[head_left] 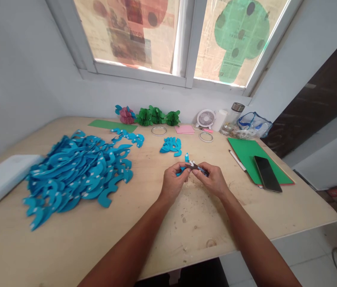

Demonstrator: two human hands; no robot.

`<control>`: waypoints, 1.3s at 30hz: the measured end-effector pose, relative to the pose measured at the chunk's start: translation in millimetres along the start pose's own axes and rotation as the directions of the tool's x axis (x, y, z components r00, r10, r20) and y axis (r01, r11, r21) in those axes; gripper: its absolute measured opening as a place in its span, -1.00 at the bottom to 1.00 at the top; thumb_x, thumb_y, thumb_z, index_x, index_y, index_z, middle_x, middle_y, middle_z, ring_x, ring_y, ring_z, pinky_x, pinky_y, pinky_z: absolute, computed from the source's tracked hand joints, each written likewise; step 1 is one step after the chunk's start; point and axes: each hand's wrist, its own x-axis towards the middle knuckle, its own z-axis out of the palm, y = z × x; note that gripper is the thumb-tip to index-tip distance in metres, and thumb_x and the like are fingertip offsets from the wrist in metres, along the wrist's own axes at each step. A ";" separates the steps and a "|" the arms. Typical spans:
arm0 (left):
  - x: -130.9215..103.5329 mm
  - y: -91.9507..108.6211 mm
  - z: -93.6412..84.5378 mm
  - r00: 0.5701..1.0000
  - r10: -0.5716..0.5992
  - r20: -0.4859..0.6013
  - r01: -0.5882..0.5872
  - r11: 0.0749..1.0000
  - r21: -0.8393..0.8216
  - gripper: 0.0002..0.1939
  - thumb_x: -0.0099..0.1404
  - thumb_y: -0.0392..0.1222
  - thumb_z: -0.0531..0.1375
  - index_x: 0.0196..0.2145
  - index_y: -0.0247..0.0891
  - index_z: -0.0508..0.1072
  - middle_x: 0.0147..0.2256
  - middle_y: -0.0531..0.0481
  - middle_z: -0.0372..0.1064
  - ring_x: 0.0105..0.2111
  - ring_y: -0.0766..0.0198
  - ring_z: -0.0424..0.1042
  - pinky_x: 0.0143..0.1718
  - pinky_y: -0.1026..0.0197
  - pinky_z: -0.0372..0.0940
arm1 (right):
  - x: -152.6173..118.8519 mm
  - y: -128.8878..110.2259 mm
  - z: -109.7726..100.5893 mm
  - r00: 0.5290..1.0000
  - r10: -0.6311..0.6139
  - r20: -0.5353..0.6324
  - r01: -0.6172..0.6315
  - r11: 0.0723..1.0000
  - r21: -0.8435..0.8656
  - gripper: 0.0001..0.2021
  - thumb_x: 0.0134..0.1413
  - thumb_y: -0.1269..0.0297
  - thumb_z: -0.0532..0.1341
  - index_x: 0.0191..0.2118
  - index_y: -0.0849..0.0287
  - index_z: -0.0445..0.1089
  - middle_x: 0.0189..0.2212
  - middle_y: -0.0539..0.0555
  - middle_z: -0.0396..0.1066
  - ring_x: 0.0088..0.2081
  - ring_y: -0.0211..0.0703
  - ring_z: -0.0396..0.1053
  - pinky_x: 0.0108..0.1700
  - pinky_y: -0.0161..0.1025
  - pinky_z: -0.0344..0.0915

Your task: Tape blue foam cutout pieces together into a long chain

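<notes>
In the head view, my left hand [173, 180] is closed with thumb and fingers pinching a curved blue paper piece [187, 157] that carries small white squares. My right hand [212, 179] is closed too, around a dark slim tool [200, 169] whose kind I cannot make out. The tool's tip meets the paper between my fingertips. Beyond my hands lies a small neat stack of blue paper pieces [171, 146]. A large heap of similar wavy blue pieces [81, 171] covers the left of the table, with more strips [131, 137] behind it.
Along the back wall stand green paper honeycomb shapes [156, 115], a pink one [126, 115], a small fan [206, 118] and a glass bottle [232, 117]. At right, a phone [267, 173] rests on a green sheet [243, 153] beside a pen [238, 160]. A white case [7, 177] sits left.
</notes>
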 end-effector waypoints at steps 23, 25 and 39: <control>0.0 1.4 1.0 1.000 -0.001 -0.013 0.001 1.000 -0.026 -0.91 -0.01 -0.26 0.20 -0.48 -0.30 0.44 -0.61 0.11 0.29 -0.66 0.46 0.16 -0.61 0.36 0.11 | -0.2 -0.4 2.3 1.000 -0.010 0.025 0.010 1.000 0.009 -0.67 0.02 0.04 0.12 -0.35 0.23 0.42 -0.60 -0.05 0.25 -0.54 -0.33 0.13 -0.48 -0.37 0.04; 0.2 1.4 1.0 1.000 -0.002 -0.012 0.002 1.000 -0.020 -0.92 -0.01 -0.26 0.20 -0.48 -0.30 0.44 -0.61 0.11 0.28 -0.66 0.46 0.16 -0.61 0.36 0.10 | -0.4 -0.1 2.7 1.000 -0.012 0.024 0.012 1.000 0.014 -0.67 0.03 0.04 0.11 -0.35 0.23 0.41 -0.60 -0.05 0.25 -0.54 -0.33 0.13 -0.47 -0.37 0.04; 1.3 -1.6 -0.5 1.000 0.013 -0.005 -0.013 1.000 -0.014 -0.90 0.00 -0.23 0.21 -0.47 -0.30 0.44 -0.60 0.10 0.29 -0.66 0.46 0.16 -0.62 0.36 0.10 | -0.2 0.2 3.6 1.000 -0.023 0.011 0.023 1.000 0.014 -0.68 0.04 0.05 0.11 -0.40 0.23 0.40 -0.61 -0.05 0.21 -0.54 -0.33 0.10 -0.49 -0.38 0.02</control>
